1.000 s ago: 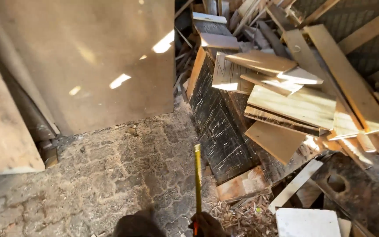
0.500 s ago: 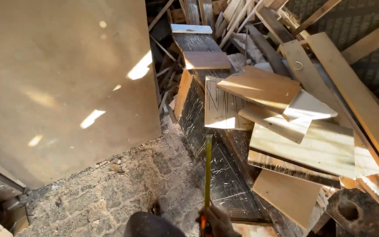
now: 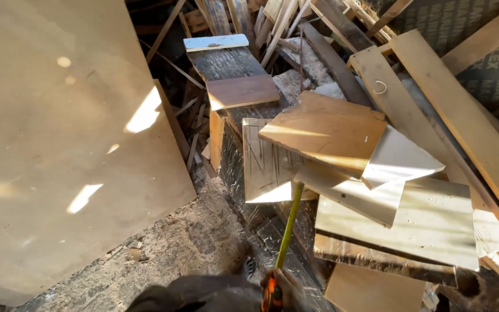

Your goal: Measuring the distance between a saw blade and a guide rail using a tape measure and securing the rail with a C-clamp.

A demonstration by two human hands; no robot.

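Fingers (image 3: pixel 284 284) of one hand gripped an orange tape measure case (image 3: pixel 272 296) at the frame's bottom edge.
Its yellow blade (image 3: pixel 289 226) ran up and away, long axis toward the pale board (image 3: pixel 268 162); which hand held it could not be told.

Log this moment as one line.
hand: grips tape measure | blade: extended up to board pile | left: large panel

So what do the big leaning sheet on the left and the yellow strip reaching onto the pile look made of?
Large tan leaning sheet: probably plywood or hardboard; smooth, matt, unpainted, no clear grain. Narrow yellow strip: likely a steel measuring-tape blade, thin, straight and glossy, running from the orange case in a hand at the bottom edge.
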